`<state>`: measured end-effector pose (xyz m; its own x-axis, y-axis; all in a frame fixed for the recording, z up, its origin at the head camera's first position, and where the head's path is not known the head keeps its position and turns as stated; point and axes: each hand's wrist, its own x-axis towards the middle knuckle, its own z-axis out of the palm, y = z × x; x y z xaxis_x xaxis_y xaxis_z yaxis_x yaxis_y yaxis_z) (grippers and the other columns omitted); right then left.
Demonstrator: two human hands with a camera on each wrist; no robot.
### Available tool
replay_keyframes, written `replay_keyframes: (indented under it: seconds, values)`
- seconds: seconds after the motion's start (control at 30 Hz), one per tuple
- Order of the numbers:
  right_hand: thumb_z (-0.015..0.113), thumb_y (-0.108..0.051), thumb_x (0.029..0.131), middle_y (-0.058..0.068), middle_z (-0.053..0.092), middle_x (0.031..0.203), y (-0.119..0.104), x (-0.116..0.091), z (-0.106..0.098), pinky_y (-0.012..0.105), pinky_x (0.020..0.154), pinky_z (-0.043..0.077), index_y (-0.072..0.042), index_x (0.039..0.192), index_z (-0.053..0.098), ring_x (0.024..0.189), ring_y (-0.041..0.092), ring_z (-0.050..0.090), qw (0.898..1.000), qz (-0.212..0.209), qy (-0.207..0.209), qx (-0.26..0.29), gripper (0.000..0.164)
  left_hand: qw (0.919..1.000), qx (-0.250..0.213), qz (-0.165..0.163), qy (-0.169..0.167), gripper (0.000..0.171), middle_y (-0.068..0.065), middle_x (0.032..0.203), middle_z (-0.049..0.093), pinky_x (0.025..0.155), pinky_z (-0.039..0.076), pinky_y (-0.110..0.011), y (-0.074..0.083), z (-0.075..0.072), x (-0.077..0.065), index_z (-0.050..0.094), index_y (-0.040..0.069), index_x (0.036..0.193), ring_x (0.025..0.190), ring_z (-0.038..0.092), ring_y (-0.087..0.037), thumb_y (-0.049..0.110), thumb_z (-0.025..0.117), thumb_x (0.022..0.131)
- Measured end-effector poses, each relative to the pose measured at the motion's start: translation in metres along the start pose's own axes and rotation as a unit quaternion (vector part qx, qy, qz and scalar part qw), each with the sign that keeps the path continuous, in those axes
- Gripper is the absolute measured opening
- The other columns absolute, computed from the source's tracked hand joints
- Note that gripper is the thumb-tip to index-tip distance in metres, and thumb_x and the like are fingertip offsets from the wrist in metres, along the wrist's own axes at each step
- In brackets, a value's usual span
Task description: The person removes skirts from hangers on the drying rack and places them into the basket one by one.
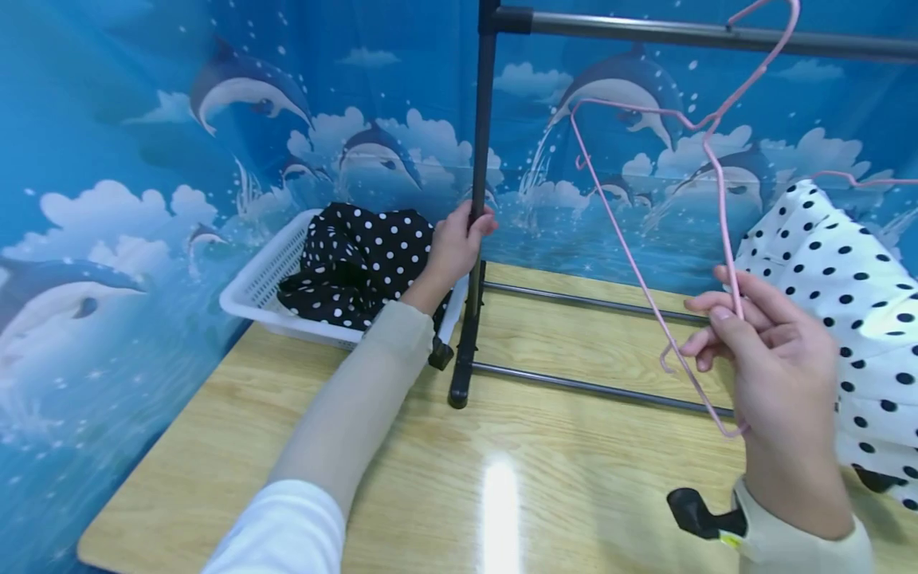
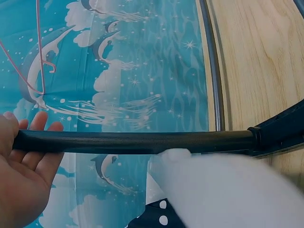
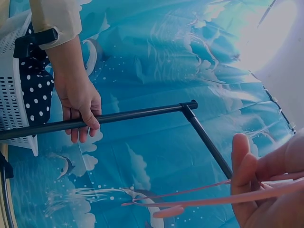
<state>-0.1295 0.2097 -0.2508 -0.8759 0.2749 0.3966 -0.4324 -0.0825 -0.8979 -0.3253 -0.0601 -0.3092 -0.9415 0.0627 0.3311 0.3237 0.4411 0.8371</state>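
Note:
My left hand grips the dark upright post of a clothes rack; in the left wrist view the fingers pass behind the post. A pink hanger is pinched between the thumb and fingers of my right hand, at one side of its frame. No garment hangs on this hanger. Its hook is beside the rack's top rail; whether it sits over the rail I cannot tell. In the right wrist view the hanger runs out past the fingers.
A white basket behind my left forearm holds black cloth with white dots. At the right, white cloth with black dots hangs beside part of another pink hanger. The rack's lower bars cross the wooden table.

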Motion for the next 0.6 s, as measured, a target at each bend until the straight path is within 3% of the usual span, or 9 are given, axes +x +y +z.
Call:
replay_keyframes:
  seconds: [0.37,0.6]
  values:
    - [0.062,-0.004,0.093,0.013,0.071,0.094,-0.005,0.01,0.014,0.018,0.046,0.05,0.003,0.13,0.057,0.055,0.017,0.066,0.998,-0.016,-0.054,-0.034,0.037,0.9998,-0.018,-0.003,0.001,0.029,-0.003,0.112,0.07,0.095,0.049,-0.031,-0.002,0.001,-0.001,0.058,0.011,0.119,0.107,0.065,-0.013,0.031,0.044,0.103]
    - [0.062,-0.005,0.093,0.013,0.071,0.094,-0.011,0.007,0.023,0.019,0.045,0.049,0.001,0.131,0.056,0.054,0.017,0.065,0.997,-0.004,-0.074,-0.033,0.038,0.9997,-0.023,0.0,0.0,0.029,-0.004,0.109,0.07,0.095,0.049,-0.032,-0.002,0.0,-0.001,0.058,0.01,0.117,0.106,0.065,-0.014,0.032,0.045,0.102]
